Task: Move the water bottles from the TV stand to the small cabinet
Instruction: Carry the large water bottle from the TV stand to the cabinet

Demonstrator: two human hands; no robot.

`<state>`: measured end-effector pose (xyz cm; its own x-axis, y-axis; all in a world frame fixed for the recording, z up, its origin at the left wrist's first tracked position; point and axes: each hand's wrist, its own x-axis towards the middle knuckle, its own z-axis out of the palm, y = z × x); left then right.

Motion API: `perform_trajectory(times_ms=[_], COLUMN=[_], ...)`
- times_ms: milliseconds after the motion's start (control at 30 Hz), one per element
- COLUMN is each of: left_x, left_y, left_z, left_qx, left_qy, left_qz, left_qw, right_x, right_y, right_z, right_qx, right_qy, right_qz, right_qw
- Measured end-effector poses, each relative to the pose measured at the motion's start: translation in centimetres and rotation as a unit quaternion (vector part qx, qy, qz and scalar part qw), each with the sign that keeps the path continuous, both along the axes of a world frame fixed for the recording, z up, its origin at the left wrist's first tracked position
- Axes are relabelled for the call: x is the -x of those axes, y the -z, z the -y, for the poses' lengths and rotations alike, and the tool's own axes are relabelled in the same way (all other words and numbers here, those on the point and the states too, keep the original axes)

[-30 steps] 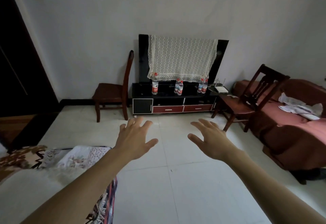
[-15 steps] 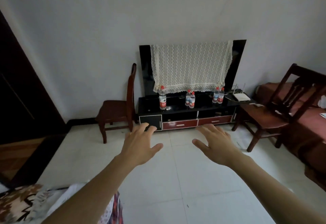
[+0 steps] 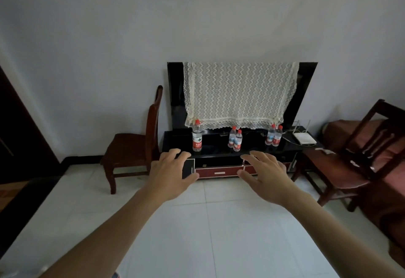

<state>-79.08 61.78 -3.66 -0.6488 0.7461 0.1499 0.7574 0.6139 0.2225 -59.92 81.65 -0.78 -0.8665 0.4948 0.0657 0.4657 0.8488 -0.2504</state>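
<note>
While empty hands reach, five bottles [image 3: 197, 138], two chairs [image 3: 133, 144]

TV stand [image 3: 219, 146] stood against wall, TV [image 3: 175, 93] on it behind five bottles: single bottle [image 3: 197, 136] at left, pair [image 3: 235, 138] at middle, pair [image 3: 274, 135] at right. Router [image 3: 304, 138] lay right of bottles. Chair [image 3: 135, 144] stood left of stand, second chair [image 3: 350, 157] right. Both hands hung before stand: left hand [image 3: 168, 174], right hand [image 3: 266, 176].

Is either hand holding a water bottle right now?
No, the left hand and right hand are open in the air, short of the bottles.
</note>
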Motion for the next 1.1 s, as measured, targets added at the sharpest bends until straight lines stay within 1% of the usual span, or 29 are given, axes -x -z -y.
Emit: perform_trajectory(times_ms=[200, 300, 367, 533, 700, 800, 933, 1033, 1100], left_x=[9.7, 14.4, 17.4, 23.6, 29.5, 33.1, 37.0, 40.8, 43.6], left_y=[1.6, 2.7, 3.6, 5.2, 6.6, 7.8, 9.2, 9.8, 9.9], left_z=[-4.2, -5.5, -6.5, -8.5, -11.1, -13.6, -18.2, -22.2, -24.9], left_qx=[-0.01, -0.027, -0.022, -0.02, -0.007, 0.001, 0.031, 0.03, 0.025], left_qy=[0.009, 0.004, 0.008, 0.005, -0.001, -0.009, 0.005, -0.001, -0.014], left_qz=[0.017, 0.05, 0.063, 0.093, 0.099, 0.111, 0.113, 0.107, 0.122], left_qw=[1.0, 0.998, 0.998, 0.995, 0.995, 0.994, 0.993, 0.994, 0.992], right_x=[8.9, 13.9, 17.2, 23.8, 29.9, 33.5, 38.1, 42.7, 45.7], right_y=[0.3, 0.2, 0.5, 2.1, 4.0, 5.3, 7.9, 9.9, 11.2], right_z=[-3.3, -4.7, -5.8, -7.8, -11.0, -13.8, -18.6, -23.1, -25.9], right_qx=[0.006, 0.032, 0.033, 0.054, 0.067, 0.076, 0.095, 0.105, 0.127], right_qy=[0.02, 0.041, 0.047, 0.057, 0.056, 0.052, 0.053, 0.057, 0.058], right_qz=[-0.005, 0.003, 0.012, 0.019, 0.029, 0.028, 0.016, 0.003, -0.002], right_qw=[1.0, 0.999, 0.998, 0.997, 0.996, 0.995, 0.994, 0.993, 0.99])
